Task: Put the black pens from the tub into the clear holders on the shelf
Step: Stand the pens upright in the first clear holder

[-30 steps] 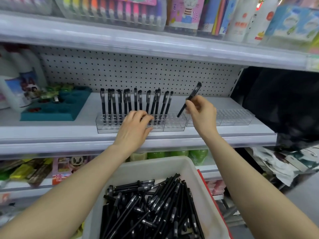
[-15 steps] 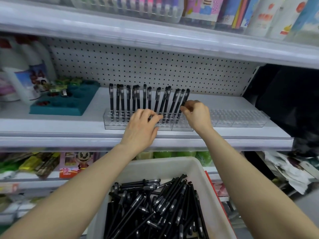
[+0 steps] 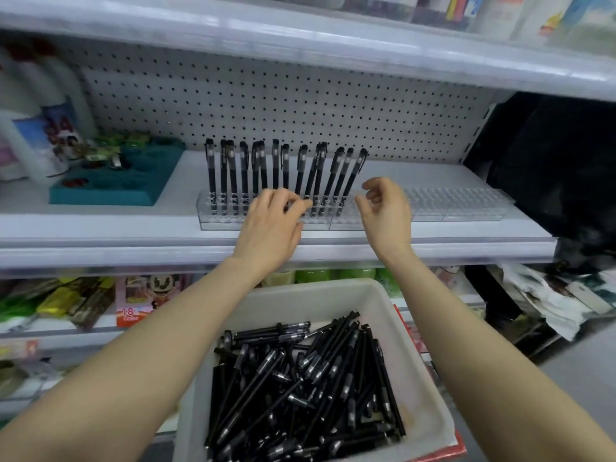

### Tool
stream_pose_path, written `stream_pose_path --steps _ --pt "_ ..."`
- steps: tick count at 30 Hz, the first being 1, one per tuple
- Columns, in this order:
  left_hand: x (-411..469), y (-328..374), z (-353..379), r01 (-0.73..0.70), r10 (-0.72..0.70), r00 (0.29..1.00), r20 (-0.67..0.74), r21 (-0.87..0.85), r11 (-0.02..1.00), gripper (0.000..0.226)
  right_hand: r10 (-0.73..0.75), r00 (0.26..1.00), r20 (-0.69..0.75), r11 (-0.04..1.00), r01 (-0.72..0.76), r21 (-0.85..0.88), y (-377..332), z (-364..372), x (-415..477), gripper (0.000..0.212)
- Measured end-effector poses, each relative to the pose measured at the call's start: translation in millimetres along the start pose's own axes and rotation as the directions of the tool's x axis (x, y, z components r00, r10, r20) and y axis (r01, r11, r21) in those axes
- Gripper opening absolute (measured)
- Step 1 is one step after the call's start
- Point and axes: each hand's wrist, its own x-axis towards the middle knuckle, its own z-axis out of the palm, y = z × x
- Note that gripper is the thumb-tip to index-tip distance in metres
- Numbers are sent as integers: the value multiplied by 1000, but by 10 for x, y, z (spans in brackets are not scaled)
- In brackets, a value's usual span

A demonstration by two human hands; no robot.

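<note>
A white tub [image 3: 340, 291] below me is full of loose black pens [image 3: 306, 391]. On the middle shelf a clear holder [image 3: 220, 221] carries several black pens [image 3: 283, 168] standing upright or leaning. A second clear holder [image 3: 460, 206] to its right has no pens in it. My left hand [image 3: 271, 228] rests on the front of the first holder, fingers bent over its top. My right hand [image 3: 383, 211] hovers just right of the last standing pen [image 3: 355, 173], fingers loosely curled and holding nothing.
A teal tray [image 3: 110, 188] with small items and white bottles [image 3: 40, 128] stand at the shelf's left. The upper shelf edge [image 3: 300, 48] overhangs close above the pens. Packaged goods [image 3: 83, 301] fill the lower shelf. A dark gap [image 3: 550, 161] lies to the right.
My right hand set its pen into the holder at the right end of the row, then let go and drew back a little. My left hand stayed on the holder.
</note>
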Motion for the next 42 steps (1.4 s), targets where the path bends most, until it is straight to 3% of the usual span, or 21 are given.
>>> stream_pose_path --steps 3,6,8,11,14,17,21,24,29,32,36,39,42 --pt "-6 0 3 6 -6 1000 -2 -2 1000 41 -119 993 -5 992 119 -41 46 -13 -350 3" --pt "-18 1 20 -4 4 1000 -31 7 1000 41 -144 966 214 987 156 -40 128 24 -716 5" --pt "-25 2 28 -4 5 999 -41 11 1000 42 -127 892 434 985 165 -51 167 75 -951 3" --pt "-32 -2 37 -4 5 999 -39 13 1000 42 -103 716 691 975 211 -72 174 226 -1239 12" --pt "-33 -7 33 -8 9 999 -39 12 1000 42 -26 586 810 977 186 -104 171 388 -1404 30" --pt "-31 -11 18 -9 9 1000 -28 4 1000 42 1 544 839 979 169 -111 177 480 -1468 29" --pt "-29 -13 -9 -8 8 1000 -6 3 1000 42 43 576 816 996 41 -81 171 448 -1412 16" --pt "-28 -9 -14 -1 1 1000 1 8 1000 42 76 615 785 980 -190 54 160 348 -1284 12" --pt "-25 12 -15 16 -16 1000 12 -3 1000 44 98 708 699 846 -429 316 26 26 -998 8" --pt "-16 33 -29 29 -29 999 24 4 1000 44 138 766 628 742 -500 447 -18 -152 -797 11" --pt "31 46 -65 -14 13 999 30 49 999 47 190 858 478 695 -461 551 -70 -371 -444 9" --pt "47 14 -57 -36 35 999 18 59 998 49 179 943 280 755 -315 575 -133 -534 -152 5" --pt "55 -13 -38 -21 21 1000 -19 5 1000 44 176 982 67 799 -182 573 -176 -647 132 5"
